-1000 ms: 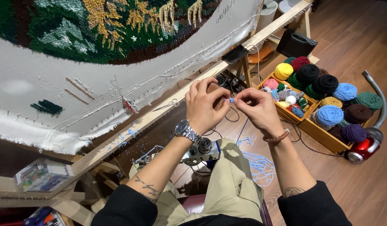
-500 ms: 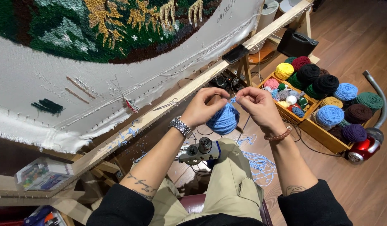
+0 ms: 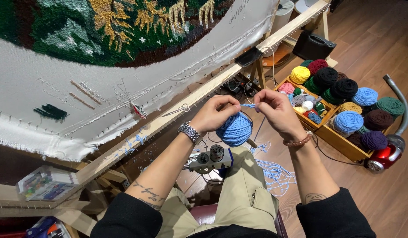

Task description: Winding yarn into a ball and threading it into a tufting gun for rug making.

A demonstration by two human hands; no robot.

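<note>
A tufted rug on pale backing cloth stretches over a slanted wooden frame and fills the view from 9 to 12 o'clock; its pile shows green, gold and brown. At 3 o'clock a wooden crate on the plank floor holds many yarn balls in yellow, black, blue, green, maroon and purple, with a red vacuum cleaner just beyond it. Loose blue yarn lies on the floor at about 5 o'clock.

At the centre, the person sits with a tufting gun resting on the khaki-clad lap. Above it hangs a blue yarn ball, which 1 second ago was not in sight between the hands and half a second ago had come up between them; now it sits lower and fully clear, just under the left hand. The work in hand has therefore moved from fiddling with a strand end to drawing yarn off the ball.

The left hand, watch on its wrist, is curled closed over the top of the ball and holds it. The right hand, with a bead bracelet, pinches a thin blue strand between thumb and fingertips; the strand runs across to the left hand's fingertips.

Small scissors lie on the frame rail at 10 o'clock of the hands.
</note>
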